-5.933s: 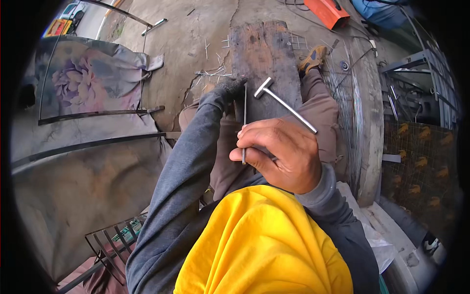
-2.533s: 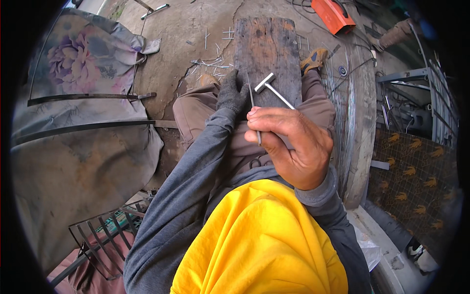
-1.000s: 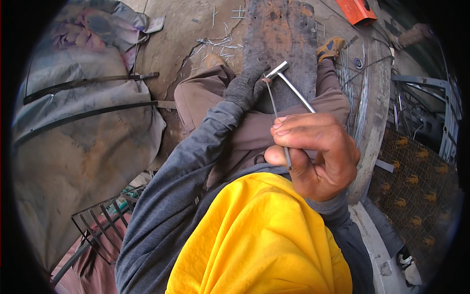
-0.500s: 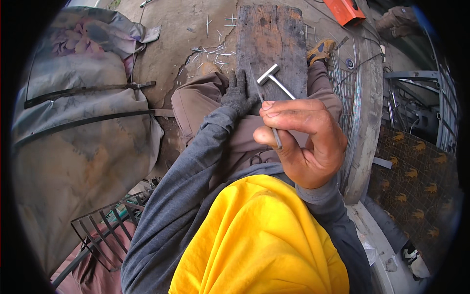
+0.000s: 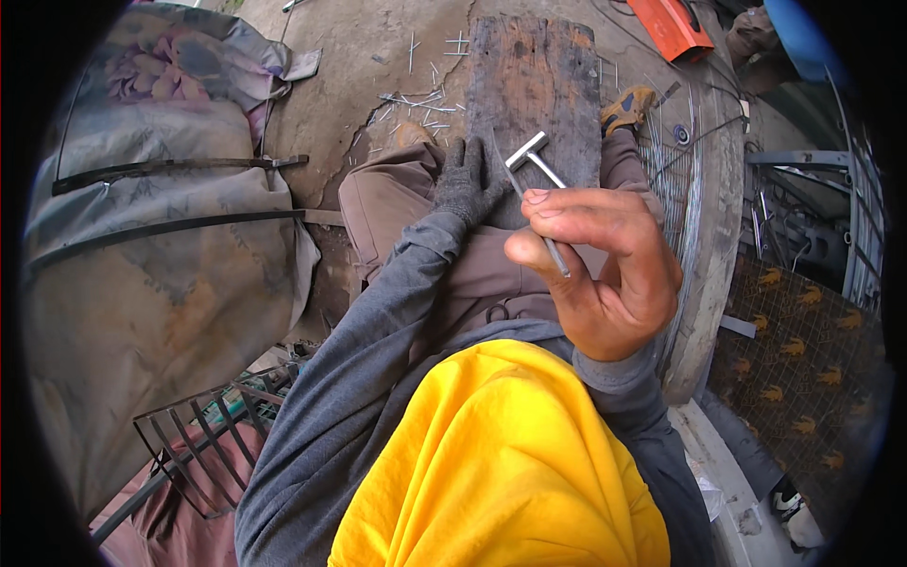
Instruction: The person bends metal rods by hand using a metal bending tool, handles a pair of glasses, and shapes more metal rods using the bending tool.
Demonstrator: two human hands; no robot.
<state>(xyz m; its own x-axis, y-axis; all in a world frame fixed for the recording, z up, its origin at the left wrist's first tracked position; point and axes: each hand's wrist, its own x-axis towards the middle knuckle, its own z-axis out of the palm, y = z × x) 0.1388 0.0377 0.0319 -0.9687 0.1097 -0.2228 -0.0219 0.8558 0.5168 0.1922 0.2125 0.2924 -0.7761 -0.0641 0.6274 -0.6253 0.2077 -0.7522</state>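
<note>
R hand (image 5: 619, 269): fingers pinched on thin metal rod (image 5: 513, 180) nr its near end; long axis runs far-left over wooden worktop (image 5: 534, 80). Far tip btwn gloved L hand (image 5: 465, 189) (nearer, fingers spread, nothing seen held) & T-shaped hammer (image 5: 529, 151). Tip contact unconfirmed.

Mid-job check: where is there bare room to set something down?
Bare room: the far half of the wooden plank, between its far edge and the hammer. Crowded: the plank's near part, with that hammer, the gloved left hand, and right hand holding a thin rod. Short rods litter the floor left; long rods run along the right.
</note>
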